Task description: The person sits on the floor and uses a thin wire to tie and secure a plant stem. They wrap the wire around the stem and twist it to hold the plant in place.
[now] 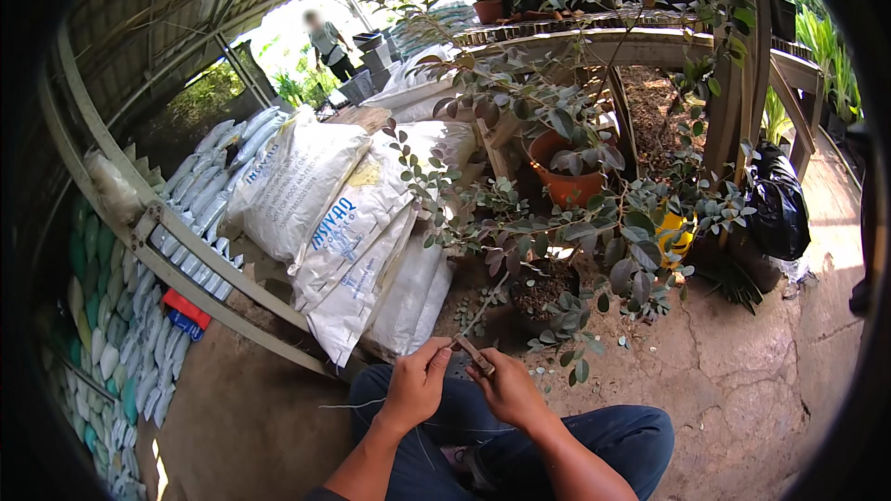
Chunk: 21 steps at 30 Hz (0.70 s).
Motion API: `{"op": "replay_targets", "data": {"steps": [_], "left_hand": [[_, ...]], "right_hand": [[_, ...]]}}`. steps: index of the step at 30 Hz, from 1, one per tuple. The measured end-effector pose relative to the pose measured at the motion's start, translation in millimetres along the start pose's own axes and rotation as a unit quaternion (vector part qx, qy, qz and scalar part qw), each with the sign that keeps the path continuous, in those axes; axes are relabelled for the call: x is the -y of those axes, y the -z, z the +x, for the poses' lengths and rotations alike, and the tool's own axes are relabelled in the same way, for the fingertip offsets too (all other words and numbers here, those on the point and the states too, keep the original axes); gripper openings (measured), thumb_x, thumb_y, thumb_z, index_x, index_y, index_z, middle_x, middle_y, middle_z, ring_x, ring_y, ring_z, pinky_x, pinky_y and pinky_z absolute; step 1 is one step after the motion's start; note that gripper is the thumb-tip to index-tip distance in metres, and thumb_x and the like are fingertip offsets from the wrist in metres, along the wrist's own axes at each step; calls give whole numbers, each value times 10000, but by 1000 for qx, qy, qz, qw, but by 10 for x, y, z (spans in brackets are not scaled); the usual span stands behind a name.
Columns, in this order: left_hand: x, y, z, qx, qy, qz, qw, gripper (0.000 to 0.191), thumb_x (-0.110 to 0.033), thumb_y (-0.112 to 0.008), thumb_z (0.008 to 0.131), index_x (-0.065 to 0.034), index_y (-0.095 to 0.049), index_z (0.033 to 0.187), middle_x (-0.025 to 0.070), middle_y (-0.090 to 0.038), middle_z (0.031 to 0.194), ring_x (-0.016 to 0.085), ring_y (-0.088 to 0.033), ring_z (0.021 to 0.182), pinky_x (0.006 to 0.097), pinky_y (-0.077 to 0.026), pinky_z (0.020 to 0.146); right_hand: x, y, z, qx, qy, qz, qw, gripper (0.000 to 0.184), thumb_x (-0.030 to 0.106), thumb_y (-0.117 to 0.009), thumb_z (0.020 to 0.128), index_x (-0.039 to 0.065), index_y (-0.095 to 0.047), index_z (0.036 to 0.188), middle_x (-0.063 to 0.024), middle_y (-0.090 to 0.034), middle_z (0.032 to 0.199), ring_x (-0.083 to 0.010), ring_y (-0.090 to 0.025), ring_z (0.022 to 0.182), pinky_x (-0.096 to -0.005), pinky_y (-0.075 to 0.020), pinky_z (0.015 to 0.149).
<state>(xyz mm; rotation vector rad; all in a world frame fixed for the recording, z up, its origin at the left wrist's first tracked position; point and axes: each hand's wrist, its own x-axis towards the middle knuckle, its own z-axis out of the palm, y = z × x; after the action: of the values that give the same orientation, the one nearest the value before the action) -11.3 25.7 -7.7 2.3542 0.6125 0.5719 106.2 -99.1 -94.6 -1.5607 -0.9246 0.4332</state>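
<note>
My right hand point(507, 387) grips a worn, brown hand tool point(476, 355), perhaps pliers, its far end angled toward the left fingertips. Opposite it, my left hand point(422, 377) is closed in a pinch around something thin. A pale, thin wire point(353, 405) trails out to the left from behind this hand and appears to be what it holds. Just beyond both hands, a bare pale stem point(485, 312) slants down from a shrub with grey-green and purplish leaves point(581, 233). The shrub stands in a dark pot point(546, 296) of soil. Whatever lies between the fingertips is mostly hidden.
Stacked white printed sacks point(351, 236) stand at front left, beside a metal frame rail point(230, 289). An orange pot point(567, 170) sits behind the shrub, under a bench point(592, 45). A black plastic bag point(778, 202) is at right. A person point(329, 45) stands far back.
</note>
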Motion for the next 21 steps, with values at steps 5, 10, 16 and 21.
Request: {"op": "replay_targets", "data": {"steps": [5,10,16,21], "left_hand": [[-9,2,16,-9,-29,-4,1000,246,-183,-609,1102,33,-707,1168,207,-672,756,317,-655,648,400,-506,644],[59,51,66,54,37,-38,997,240,-194,-607,1100,22,-707,1133,164,-670,750,213,-618,652,369,-503,652],[239,-71,113,67,63,-120,988,259,-210,-592,1131,17,-685,1048,-30,-565,721,41,-463,621,259,-380,557],[447,-163,162,91,172,-176,965,282,-212,-605,1113,53,-696,1078,12,-610,742,78,-544,699,293,-454,637]], "right_hand": [[14,9,5,-11,-1,-49,999,298,266,-741,1014,14,-642,1137,-271,-720,982,-525,-672,963,-587,-511,797],[16,49,-4,5,-14,-108,994,324,317,-736,1016,25,-633,1111,-262,-729,966,-524,-681,944,-605,-519,791],[-57,11,-15,-54,20,-157,986,292,305,-756,1000,33,-666,1057,-241,-721,877,-495,-692,842,-585,-525,708],[-153,-29,9,-28,-25,-207,978,304,335,-716,1020,36,-669,1053,-225,-741,942,-490,-709,867,-592,-548,731]]}}
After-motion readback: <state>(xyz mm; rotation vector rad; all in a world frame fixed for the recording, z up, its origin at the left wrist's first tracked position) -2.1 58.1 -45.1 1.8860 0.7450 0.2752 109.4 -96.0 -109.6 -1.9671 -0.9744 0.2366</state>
